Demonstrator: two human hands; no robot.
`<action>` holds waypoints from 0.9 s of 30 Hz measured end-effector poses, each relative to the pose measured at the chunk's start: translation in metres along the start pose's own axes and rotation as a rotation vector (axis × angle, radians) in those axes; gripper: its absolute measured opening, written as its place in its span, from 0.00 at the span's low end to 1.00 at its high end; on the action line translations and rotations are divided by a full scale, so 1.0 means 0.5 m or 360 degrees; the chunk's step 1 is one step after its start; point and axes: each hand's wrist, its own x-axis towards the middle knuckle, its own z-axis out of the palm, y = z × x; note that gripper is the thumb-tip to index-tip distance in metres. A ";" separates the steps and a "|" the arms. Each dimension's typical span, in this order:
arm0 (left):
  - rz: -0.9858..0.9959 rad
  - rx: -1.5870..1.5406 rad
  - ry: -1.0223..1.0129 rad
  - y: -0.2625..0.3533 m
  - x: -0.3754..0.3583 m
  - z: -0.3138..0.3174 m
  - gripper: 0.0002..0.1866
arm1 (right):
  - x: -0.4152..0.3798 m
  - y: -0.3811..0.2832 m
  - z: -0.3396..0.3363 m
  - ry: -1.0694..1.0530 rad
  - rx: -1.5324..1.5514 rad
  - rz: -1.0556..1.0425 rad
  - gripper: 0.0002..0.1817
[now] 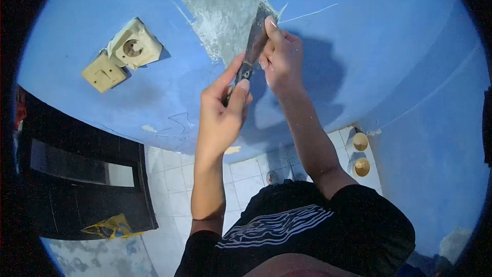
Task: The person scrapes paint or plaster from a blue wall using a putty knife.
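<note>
A putty knife (257,38) with a dark handle and a stained metal blade lies against a rough grey patch of filler (220,13) on the blue wall. My left hand (223,105) is closed around its handle, fingers on one side and thumb on the other. Higher up, my right hand (284,59) grips the blade's right edge, its thumb pressed on the blade and its other fingers curled, partly hidden. The blade's tip meets the right edge of the grey patch.
Left of the patch, a socket (134,46) and a switch (104,73) jut from the blue wall (369,36). Below are a dark cabinet (77,159) with yellow plastic (114,225), white floor tiles (174,177), and two round containers, one a yellowish cup (361,167).
</note>
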 end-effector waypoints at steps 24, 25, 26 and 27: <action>0.0650 0.0502 0.1025 -0.009 0.034 0.027 0.09 | 0.008 0.026 0.013 -0.0061 0.0078 -0.0021 0.28; 0.0737 0.0681 0.1064 0.002 0.030 0.029 0.08 | 0.013 0.024 0.007 -0.0075 0.0097 -0.0052 0.28; 0.0741 0.0693 0.1061 0.008 0.030 0.027 0.08 | 0.019 0.022 0.007 -0.0084 0.0133 -0.0101 0.29; 0.0825 0.0739 0.1005 0.013 0.030 0.028 0.08 | 0.013 0.015 0.011 -0.0070 0.0157 -0.0069 0.29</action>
